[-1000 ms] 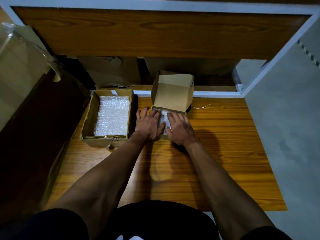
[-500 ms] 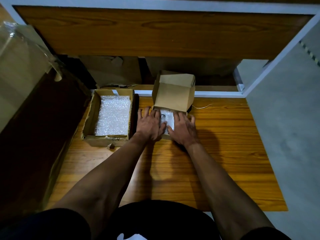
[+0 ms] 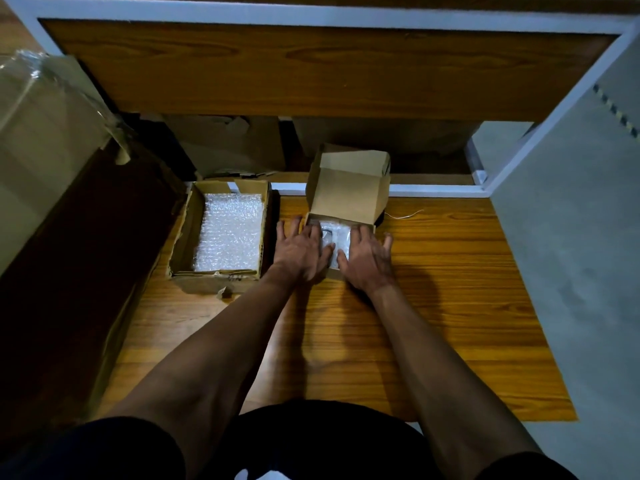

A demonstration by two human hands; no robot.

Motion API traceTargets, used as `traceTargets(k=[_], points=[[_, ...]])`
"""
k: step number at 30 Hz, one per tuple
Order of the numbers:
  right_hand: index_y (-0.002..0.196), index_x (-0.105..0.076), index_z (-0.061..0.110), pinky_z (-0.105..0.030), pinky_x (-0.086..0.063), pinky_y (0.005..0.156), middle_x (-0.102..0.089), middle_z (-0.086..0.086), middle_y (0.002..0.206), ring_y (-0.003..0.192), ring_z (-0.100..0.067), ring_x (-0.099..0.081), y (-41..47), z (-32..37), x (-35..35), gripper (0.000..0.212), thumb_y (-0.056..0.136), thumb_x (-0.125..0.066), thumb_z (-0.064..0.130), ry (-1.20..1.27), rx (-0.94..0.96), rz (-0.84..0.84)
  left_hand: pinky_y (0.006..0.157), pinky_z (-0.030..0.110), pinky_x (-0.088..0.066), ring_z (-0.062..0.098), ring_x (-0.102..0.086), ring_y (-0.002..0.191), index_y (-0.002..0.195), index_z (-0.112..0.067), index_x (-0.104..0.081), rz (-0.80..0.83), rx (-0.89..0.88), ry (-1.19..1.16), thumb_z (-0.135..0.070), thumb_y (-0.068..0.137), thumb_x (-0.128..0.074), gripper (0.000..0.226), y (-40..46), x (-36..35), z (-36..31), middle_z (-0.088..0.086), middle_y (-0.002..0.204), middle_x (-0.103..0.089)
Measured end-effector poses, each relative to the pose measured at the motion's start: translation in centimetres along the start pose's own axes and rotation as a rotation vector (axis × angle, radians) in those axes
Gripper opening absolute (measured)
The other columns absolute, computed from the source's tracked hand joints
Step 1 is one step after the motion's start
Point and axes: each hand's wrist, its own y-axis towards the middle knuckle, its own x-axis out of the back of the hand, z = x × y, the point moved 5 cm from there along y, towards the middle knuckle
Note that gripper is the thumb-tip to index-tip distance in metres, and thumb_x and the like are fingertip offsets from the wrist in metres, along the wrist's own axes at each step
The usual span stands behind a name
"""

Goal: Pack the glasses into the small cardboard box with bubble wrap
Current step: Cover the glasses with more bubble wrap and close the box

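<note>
— Where is the small box (image 3: 348, 199) seen?

— It is set on the desk (image 3: 450, 271) near the far edge, its lid raised. Bubble wrap (image 3: 337, 233) is seen inside it, with something dark under the wrap; glasses cannot be made out for certain.

— How are the hands placed?

— The left hand (image 3: 301, 252) is laid flat over the box's left side, fingers spread. The right hand (image 3: 367, 258) is laid flat on its right side, fingers straight, nothing gripped.

— What else is seen?

— A larger box (image 3: 183, 237) lined with wrap is set just to the left.
</note>
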Motion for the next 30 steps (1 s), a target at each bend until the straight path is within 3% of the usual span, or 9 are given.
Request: traceTargets(k=[4, 10, 15, 18, 23, 26, 30], points=[[0.150, -0.045, 0.007, -0.058, -0.033, 0.111, -0.054, -0.013, 0.138, 0.119, -0.027, -0.058, 0.2, -0.1, -0.1, 0.066, 0.101, -0.050, 0.051, 0.014, -0.004, 0.069, 0.124, 0.064, 0.006, 0.033, -0.007, 0.161, 0.163, -0.014, -0.023, 0.075, 0.000, 0.028, -0.063, 0.105, -0.024, 0.076, 0.6, 0.5, 0.3, 0.011, 0.167, -0.036], [0.160, -0.028, 0.012, -0.065, -0.014, 0.122, -0.037, -0.011, 0.156, 0.144, -0.028, -0.041, 0.8, 0.3, 0.6, 0.065, 0.106, -0.046, 0.044, 0.083, -0.013, 0.177, 0.123, 0.063, -0.012, 0.032, -0.022, 0.156, 0.159, -0.016, -0.033, 0.059, -0.042, 0.023, -0.057, 0.106, -0.032, 0.066, 0.2, 1.2, 0.7, 0.006, 0.158, -0.049], [0.147, -0.045, 0.016, -0.050, -0.032, 0.111, -0.050, -0.010, 0.142, 0.130, -0.027, -0.049, 1.3, 2.9, 2.5, 0.052, 0.100, -0.056, 0.034, 0.089, 0.046, 0.052, 0.097, 0.046, -0.050, 0.031, -0.054, 0.126, 0.137, -0.018, -0.057, -0.251, -0.057, -0.192, -0.038, 0.103, -0.051, 0.039, -1.0, 4.8, 2.2, 0.009, 0.134, -0.063], [0.129, -0.058, 0.014, -0.044, -0.043, 0.097, -0.058, -0.010, 0.126, 0.116, -0.030, -0.056, 2.0, 6.1, 3.4, 0.035, 0.095, -0.062, 0.023, 0.150, 0.164, -0.005, 0.082, 0.043, -0.056, 0.029, -0.061, 0.112, 0.125, -0.021, -0.064, -0.424, 0.035, -0.362, -0.029, 0.099, -0.055, 0.028, -1.7, 7.1, 4.8, 0.006, 0.122, -0.067], [0.111, -0.065, 0.007, -0.045, -0.054, 0.081, -0.059, -0.013, 0.107, 0.100, -0.032, -0.060, 2.8, 12.4, 4.2, 0.020, 0.091, -0.063, 0.009, 0.396, 0.287, -0.101, 0.074, 0.045, -0.057, 0.032, -0.064, 0.103, 0.115, -0.021, -0.065, -0.501, 0.248, -0.420, -0.028, 0.095, -0.057, 0.022, -2.6, 6.7, 12.3, 0.007, 0.115, -0.065], [0.118, -0.066, 0.007, -0.044, -0.055, 0.088, -0.061, -0.012, 0.113, 0.105, -0.031, -0.060, 4.1, 16.2, 3.9, 0.024, 0.094, -0.062, 0.010, 0.413, 0.378, -0.070, 0.082, 0.047, -0.058, 0.033, -0.063, 0.109, 0.121, -0.019, -0.067, -0.435, 0.375, -0.387, -0.024, 0.092, -0.062, 0.029, -3.4, 4.6, 16.9, 0.008, 0.124, -0.062], [0.125, -0.067, 0.011, -0.046, -0.047, 0.100, -0.062, -0.010, 0.127, 0.122, -0.031, -0.051, 5.4, 19.8, 3.0, 0.033, 0.096, -0.061, 0.026, 0.227, 0.401, 0.007, 0.093, 0.043, -0.057, 0.035, -0.066, 0.113, 0.129, -0.018, -0.070, -0.183, 0.414, -0.362, -0.025, 0.089, -0.074, 0.040, -3.8, 1.8, 20.9, 0.014, 0.131, -0.064]])
